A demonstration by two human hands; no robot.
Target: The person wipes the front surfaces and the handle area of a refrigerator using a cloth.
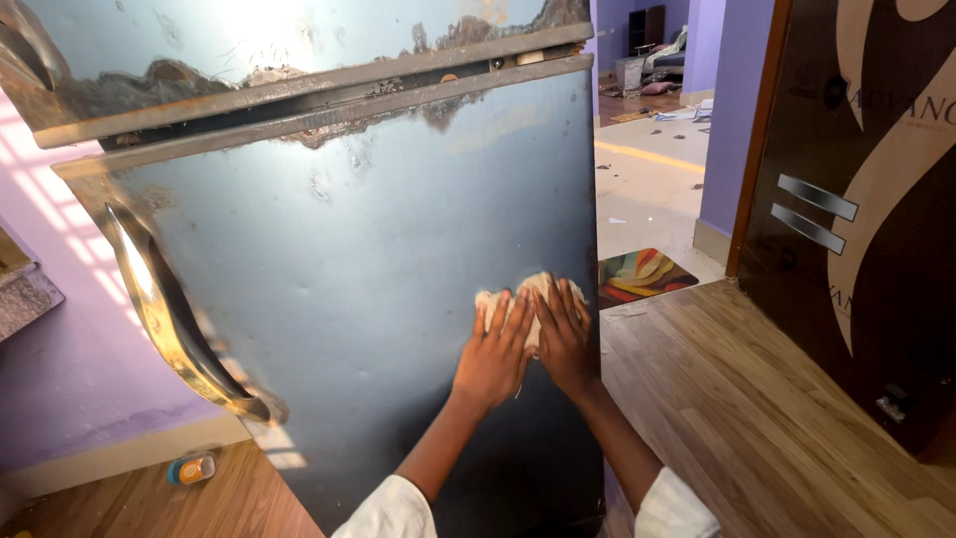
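Both hands press a pale, crumpled cloth (528, 299) flat against the lower door (349, 299) of an old dark-blue refrigerator. The cloth sits near the door's right edge, about mid-height, and only its upper part shows: it pokes out past the fingertips toward 12 o'clock, while the rest is hidden beneath the palms.

The left hand (495, 354) lies at about 8 o'clock from the visible cloth, its fingers (513, 317) stretched out, slightly spread and pointing up toward 1 o'clock. The right hand (565, 344) lies at about 5 o'clock from it, its fingers laid flat and close together, pointing toward 11 o'clock. The two hands meet side by side, touching or nearly so, and neither one pinches the cloth; both hold it by flat pressure against the metal. The right hand is the one closer to the door's right edge.

The door's long curved handle (164, 309) runs down the far left side, at 9 o'clock from the hands and well apart from them. Rusty, peeling patches run along the seam (329, 105) between the upper and lower doors, at 11 o'clock, also well away from the cloth. A small orange-and-blue container (192, 468) lies on the wooden floor (757, 418) at 8 o'clock, beside the purple wall.
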